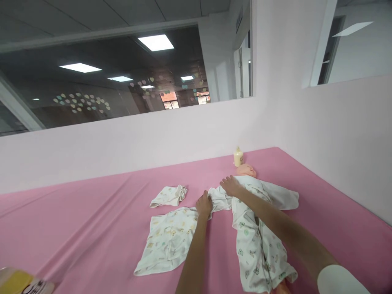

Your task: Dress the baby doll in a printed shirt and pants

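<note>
A baby doll (246, 170) lies on its back on the pink sheet, head toward the wall. It wears a white printed romper (249, 241), with one sleeve (221, 198) stretched out to the left and the other to the right. At the left sleeve's cuff, my left hand (203, 204) is closed with its fingers bunching the cloth. My right hand (230, 186) grips the same sleeve closer to the doll's shoulder, its fingers curled over the upper edge. Beside my left hand a printed white garment (171, 239) lies spread flat. Behind it rests a small folded printed cloth (169, 196).
The pink sheet (92, 228) covers a wide surface that meets walls at the back and right. A cream-coloured bottle (238, 157) stands behind the doll's head. Part of a yellow-labelled container (23, 281) shows at the lower left. A long window (122, 73) spans the back wall.
</note>
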`<state>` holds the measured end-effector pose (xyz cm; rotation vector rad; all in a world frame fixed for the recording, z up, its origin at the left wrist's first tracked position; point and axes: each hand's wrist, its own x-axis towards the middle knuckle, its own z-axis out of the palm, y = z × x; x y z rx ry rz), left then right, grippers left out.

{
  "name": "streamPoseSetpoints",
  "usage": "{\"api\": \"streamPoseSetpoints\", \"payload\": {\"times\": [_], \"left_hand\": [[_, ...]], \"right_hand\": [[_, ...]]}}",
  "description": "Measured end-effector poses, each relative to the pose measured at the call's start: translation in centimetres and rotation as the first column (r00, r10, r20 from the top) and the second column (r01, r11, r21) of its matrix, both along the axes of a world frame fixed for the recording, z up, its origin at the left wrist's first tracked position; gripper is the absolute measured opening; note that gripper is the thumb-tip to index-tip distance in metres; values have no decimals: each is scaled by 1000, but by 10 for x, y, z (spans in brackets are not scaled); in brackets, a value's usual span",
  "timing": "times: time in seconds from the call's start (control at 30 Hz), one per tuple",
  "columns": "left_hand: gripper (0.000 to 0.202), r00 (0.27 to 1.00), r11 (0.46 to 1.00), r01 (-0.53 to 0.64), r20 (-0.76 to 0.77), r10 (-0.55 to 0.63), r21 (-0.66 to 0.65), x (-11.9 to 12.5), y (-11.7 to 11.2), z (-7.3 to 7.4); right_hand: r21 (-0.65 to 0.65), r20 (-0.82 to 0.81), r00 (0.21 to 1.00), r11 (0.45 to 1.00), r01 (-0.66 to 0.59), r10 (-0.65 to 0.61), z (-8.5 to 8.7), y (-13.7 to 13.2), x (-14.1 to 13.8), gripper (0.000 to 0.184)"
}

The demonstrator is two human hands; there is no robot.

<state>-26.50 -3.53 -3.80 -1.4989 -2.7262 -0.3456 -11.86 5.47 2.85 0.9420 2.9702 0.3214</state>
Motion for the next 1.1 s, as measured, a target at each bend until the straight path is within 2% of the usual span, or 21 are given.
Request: {"api": "streamPoseSetpoints", "payload": {"times": [0.13,0.23,0.37,0.53,0.7,0.97,1.1], "left_hand": [[23,1000,1000,-7,-5,7,29,0,-1,-4],[25,1000,999,-29,-6,29,46,2,0,-6],[27,999,998,-45,10,44,49,4,0,-5],[28,999,999,-36,20,35,37,4,-1,-2],[26,999,999,-31,24,30,36,5,-4,2],[25,998,998,-31,48,28,63,4,-4,7],[22,996,996,-49,84,42,80,1,-3,6]], "right_hand": [[23,10,999,999,-42,42,-10,-11,-20,37],[60,-1,999,998,-36,37,-10,-9,-21,34],[122,-19,999,992,-23,25,1,-5,-2,40],[187,-56,998,982,32,-21,19,-6,22,32],[190,-139,987,976,102,-76,27,-9,21,46],[94,-151,986,992,85,-70,9,-20,-7,35],[43,-134,991,999,27,-21,4,-29,-13,41]]}}
